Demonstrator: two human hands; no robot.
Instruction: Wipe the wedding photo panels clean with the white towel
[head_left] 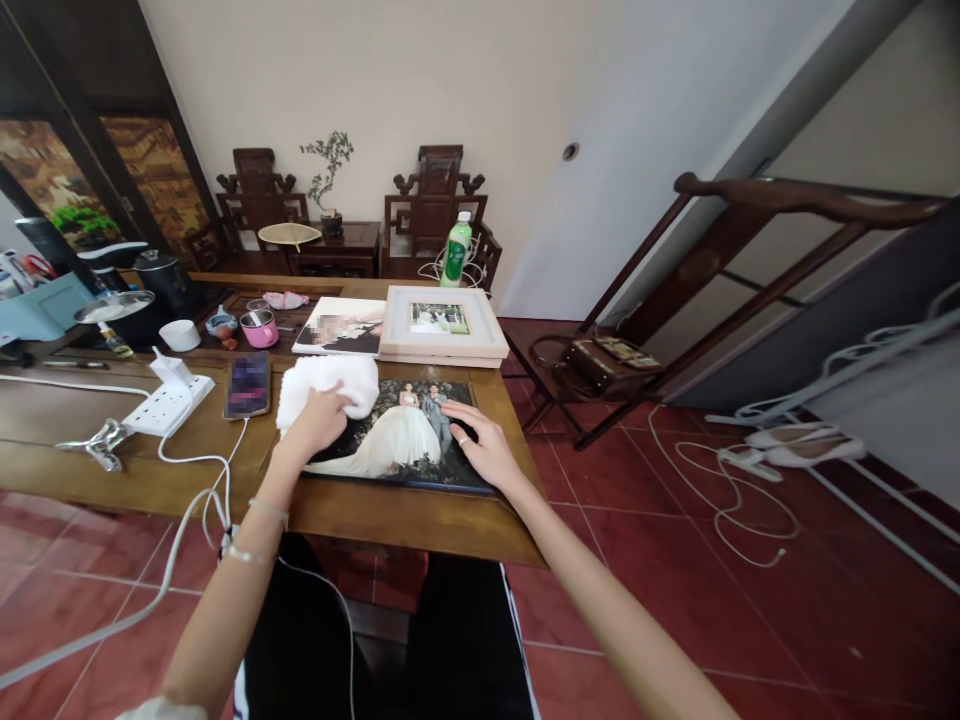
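Note:
A large wedding photo panel lies flat on the wooden table in front of me. My left hand is closed on a white cloth that rests on the panel's upper left corner. Fingers spread, my right hand lies flat on the panel's right side and holds it down. Behind the panel lie a white-framed photo and another print.
A phone on a charging cable, a white power strip, a pink cup, a white bowl and a kettle sit to the left. A green bottle stands behind. A dark wooden rack and loose cables are on the red tiled floor at right.

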